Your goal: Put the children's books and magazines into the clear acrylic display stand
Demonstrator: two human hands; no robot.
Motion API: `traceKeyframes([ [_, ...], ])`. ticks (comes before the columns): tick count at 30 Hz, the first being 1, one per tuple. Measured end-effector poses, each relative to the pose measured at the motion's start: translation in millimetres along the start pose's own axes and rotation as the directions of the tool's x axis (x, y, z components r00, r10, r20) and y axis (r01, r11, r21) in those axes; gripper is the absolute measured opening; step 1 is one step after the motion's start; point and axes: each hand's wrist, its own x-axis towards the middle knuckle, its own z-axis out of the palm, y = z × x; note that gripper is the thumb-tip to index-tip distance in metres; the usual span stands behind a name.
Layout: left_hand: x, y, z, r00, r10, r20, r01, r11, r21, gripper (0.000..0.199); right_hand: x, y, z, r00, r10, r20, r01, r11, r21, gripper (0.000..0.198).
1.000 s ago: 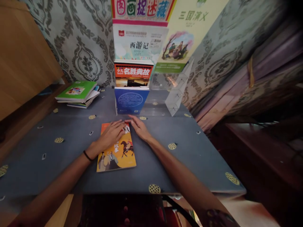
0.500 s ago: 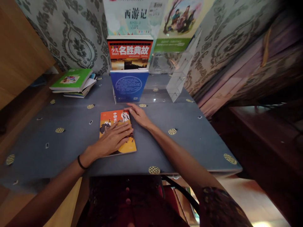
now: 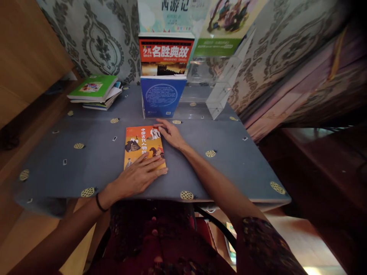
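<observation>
An orange and yellow book with figures and Chinese characters on its cover lies flat near the table's front edge. My left hand rests across its lower part, palm down with fingers stretched out. My right hand is at the upper right corner, fingers extended, with its fingertips at the book's edge; whether they press on it I cannot tell. Just beyond stands a blue book in a clear stand, below a book with a red and black cover.
The clear stand also carries a pale green book and a green and cream one higher up. At the back left is a stack of books with a green one on top. A grey-blue cloth covers the table.
My left hand has slid down the cover toward the near edge, uncovering more of the title and pictures. The right hand stays at the upper corner. The view has shifted slightly.
</observation>
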Motion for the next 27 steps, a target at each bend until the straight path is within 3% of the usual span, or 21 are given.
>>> traceKeyframes([
  [8,-2,7,4,0.998,-0.035,-0.047,0.036,0.999,0.025,0.041,-5,-10,2,0.999,-0.037,0.017,0.039,0.99,-0.137,0.046],
  [16,-8,6,7,0.989,0.04,-0.144,-0.036,0.999,0.032,0.042,-6,-16,1,0.999,-0.008,0.037,0.014,0.986,-0.164,0.047],
  [22,-7,13,3,0.991,0.039,-0.128,-0.023,0.992,0.123,0.039,-8,-16,3,0.999,-0.028,0.038,0.035,0.982,-0.186,0.046],
  [27,-29,20,2,0.987,0.026,-0.159,0.007,0.979,0.205,0.04,-7,-18,3,0.999,-0.027,0.047,0.037,0.974,-0.222,0.045],
])
